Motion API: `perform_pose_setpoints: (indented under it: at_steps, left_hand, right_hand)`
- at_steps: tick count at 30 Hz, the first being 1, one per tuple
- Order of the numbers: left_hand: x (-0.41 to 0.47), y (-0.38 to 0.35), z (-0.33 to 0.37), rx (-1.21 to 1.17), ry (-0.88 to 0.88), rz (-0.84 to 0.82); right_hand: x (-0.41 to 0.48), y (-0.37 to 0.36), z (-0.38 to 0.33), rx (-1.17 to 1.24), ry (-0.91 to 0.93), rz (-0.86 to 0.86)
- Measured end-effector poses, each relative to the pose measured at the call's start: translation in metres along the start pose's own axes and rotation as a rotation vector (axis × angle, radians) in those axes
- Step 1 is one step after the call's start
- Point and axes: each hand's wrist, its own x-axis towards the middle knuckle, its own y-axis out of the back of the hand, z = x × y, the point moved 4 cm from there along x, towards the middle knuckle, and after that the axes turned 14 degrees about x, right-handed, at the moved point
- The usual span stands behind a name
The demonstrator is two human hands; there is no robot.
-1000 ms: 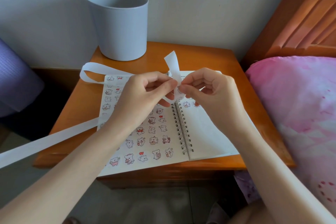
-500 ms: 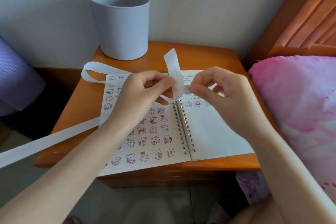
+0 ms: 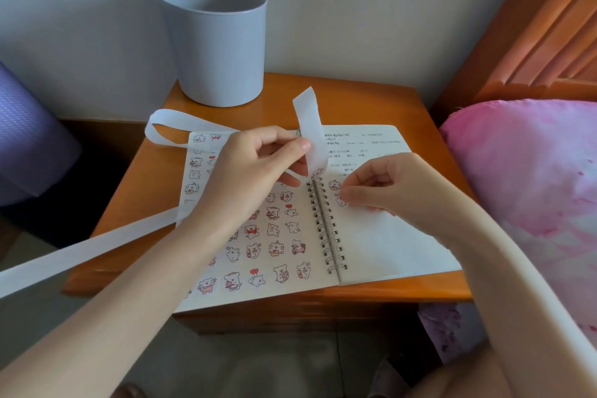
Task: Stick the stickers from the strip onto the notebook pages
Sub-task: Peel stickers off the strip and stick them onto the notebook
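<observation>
An open spiral notebook lies on the wooden bedside table. Its left page is covered with several small cartoon stickers; the right page has handwriting at the top and a few stickers near the spine. My left hand pinches a long white sticker strip above the spine, its free end curling up. The strip's long tail loops behind the notebook and trails off the table's left side. My right hand rests fingertips-down on the right page, holding a small sticker against the paper beside the spiral.
A grey plastic bin stands at the table's back left against the wall. A pink pillow and wooden headboard are on the right. A purple object sits on the left.
My right hand has pulled away from the strip with a sticker and moved down to the right page. My left hand still holds the strip.
</observation>
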Motion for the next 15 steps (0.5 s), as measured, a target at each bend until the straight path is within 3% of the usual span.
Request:
perform_pose_setpoints:
  at_steps: [15]
  left_hand:
    - [0.0008,-0.0019,-0.0006,0.005,-0.006,-0.005]
  right_hand:
    - [0.0005,-0.0054,0.0034,-0.074,0.078,0.081]
